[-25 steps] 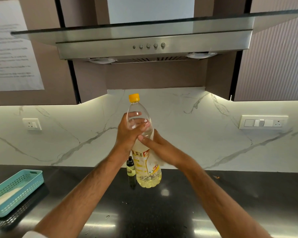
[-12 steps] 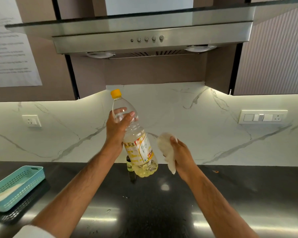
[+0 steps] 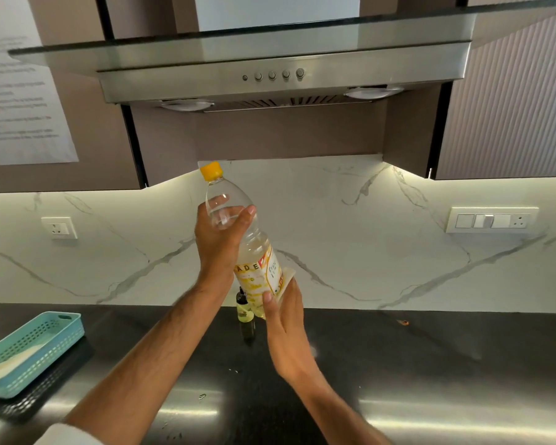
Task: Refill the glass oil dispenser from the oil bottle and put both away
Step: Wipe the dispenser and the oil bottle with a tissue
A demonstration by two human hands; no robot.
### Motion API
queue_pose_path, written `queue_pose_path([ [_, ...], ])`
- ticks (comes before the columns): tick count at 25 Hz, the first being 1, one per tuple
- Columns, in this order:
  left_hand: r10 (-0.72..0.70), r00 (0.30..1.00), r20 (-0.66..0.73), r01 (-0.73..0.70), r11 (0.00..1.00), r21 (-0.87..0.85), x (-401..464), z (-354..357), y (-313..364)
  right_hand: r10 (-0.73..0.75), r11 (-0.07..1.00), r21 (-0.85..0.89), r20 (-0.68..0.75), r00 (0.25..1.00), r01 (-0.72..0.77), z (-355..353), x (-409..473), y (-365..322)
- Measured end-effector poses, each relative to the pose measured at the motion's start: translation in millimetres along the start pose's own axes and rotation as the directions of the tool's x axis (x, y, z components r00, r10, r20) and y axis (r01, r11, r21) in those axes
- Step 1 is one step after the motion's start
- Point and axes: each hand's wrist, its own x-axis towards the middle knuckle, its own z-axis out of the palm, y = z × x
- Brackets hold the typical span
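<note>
I see the left hand [image 3: 219,242] gripping the tilted oil bottle [image 3: 254,255] by its shoulder, while the right hand [image 3: 284,319] presses a white cloth [image 3: 288,276] against its base.

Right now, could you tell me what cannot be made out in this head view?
- Oil bottle: its base is hidden by the right hand and the cloth it presses there.
- Dispenser: small and half behind the bottle; its fill level is unreadable.
- Notice on the cabinet: print blurred, cut off by the left edge.
- Basket: cut off by the left edge; the white contents cannot be identified.
</note>
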Motion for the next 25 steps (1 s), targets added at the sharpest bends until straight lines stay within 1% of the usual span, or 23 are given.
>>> queue_pose_path([
  [3, 0.024, 0.997, 0.076, -0.019, 0.997, -0.071, 4, -5, 7, 0.191, 0.955, 0.214, 0.090, 0.977, -0.207, -16, 24, -6],
  [5, 0.022, 0.997, 0.073, -0.010, 0.988, -0.157, 6, -9, 12, 0.280, 0.862, 0.386, 0.176, 0.944, -0.328, -29, 40, -6],
  [6, 0.007, 0.998, 0.061, 0.005, 0.980, -0.198, 7, -10, 12, 0.309, 0.778, 0.499, 0.223, 0.924, -0.381, -34, 45, -5],
  [7, -0.011, 0.999, 0.044, 0.021, 0.973, -0.230, 7, -10, 12, 0.344, 0.656, 0.615, 0.272, 0.899, -0.438, -38, 48, -5],
  [8, -0.019, 0.999, 0.029, 0.026, 0.965, -0.260, 7, -10, 12, 0.374, 0.500, 0.709, 0.341, 0.863, -0.497, -39, 50, -6],
  [9, -0.017, 1.000, 0.017, 0.021, 0.962, -0.274, 7, -8, 12, 0.372, 0.352, 0.769, 0.408, 0.834, -0.533, -38, 49, -8],
  [10, -0.007, 1.000, 0.013, 0.010, 0.961, -0.277, 7, -6, 11, 0.363, 0.240, 0.806, 0.443, 0.820, -0.541, -35, 47, -7],
  [11, 0.005, 1.000, 0.012, -0.002, 0.964, -0.265, 5, -4, 10, 0.370, 0.185, 0.825, 0.444, 0.816, -0.534, -30, 46, -4],
  [14, 0.043, 0.999, -0.017, -0.046, 0.977, -0.209, 0, -2, 5, 0.403, 0.118, 0.860, 0.416, 0.815, -0.497, -18, 41, 3],
  [16, 0.070, 0.997, -0.036, -0.076, 0.977, -0.198, -4, -4, -2, 0.410, 0.074, 0.864, 0.429, 0.805, -0.498, -16, 39, 8],
  [19, 0.133, 0.990, -0.037, -0.138, 0.975, -0.175, -8, -6, -6, 0.435, 0.056, 0.841, 0.465, 0.771, -0.539, -16, 36, 14],
  [21, 0.170, 0.985, -0.027, -0.172, 0.976, -0.131, -10, -6, -7, 0.455, 0.049, 0.823, 0.486, 0.746, -0.566, -15, 33, 17],
  [25, 0.234, 0.972, 0.034, -0.231, 0.970, -0.082, -13, -5, -7, 0.451, 0.054, 0.826, 0.481, 0.752, -0.561, -16, 26, 19],
])
